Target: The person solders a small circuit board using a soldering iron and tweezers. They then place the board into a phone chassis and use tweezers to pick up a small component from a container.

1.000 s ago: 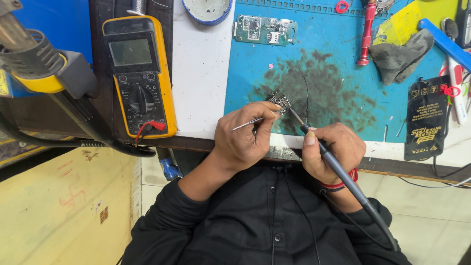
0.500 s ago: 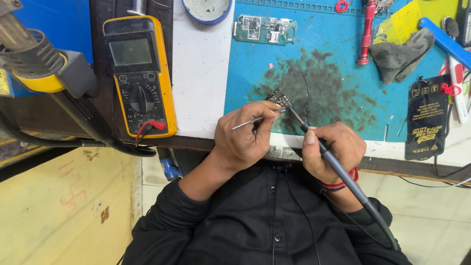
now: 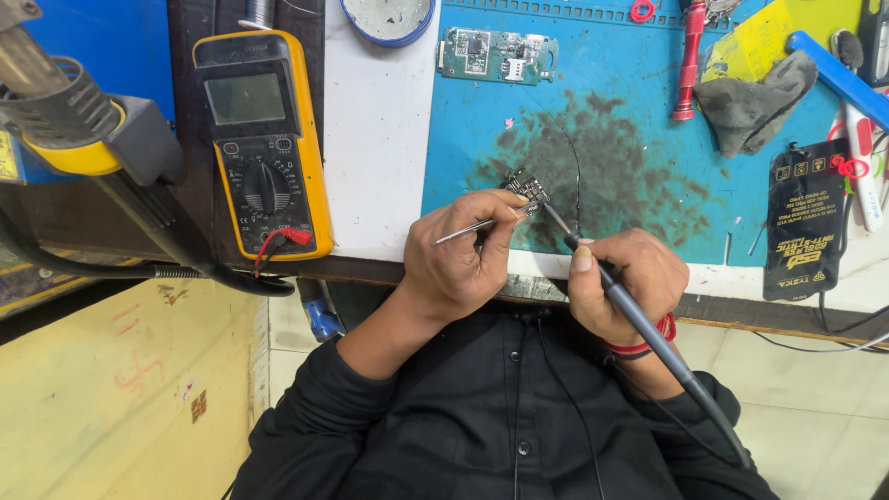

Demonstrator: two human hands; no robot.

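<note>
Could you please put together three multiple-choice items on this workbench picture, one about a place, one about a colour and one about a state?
1. Where does the green circuit board lie?
A. At the far edge of the blue mat
B. On the multimeter
C. In the left hand

2. What colour is the casing of the multimeter?
A. Red
B. Yellow
C. Green

3. What is the right hand doing?
A. Resting open on the mat
B. Holding the grey cloth
C. Gripping a soldering iron with its tip at the small part

Answers: 1 A, the board sits near the mat's upper rim, away from both hands. 2 B, its casing is yellow around a dark face. 3 C, the fingers close round the dark handle, while the left hand holds tweezers at the same part.
</note>
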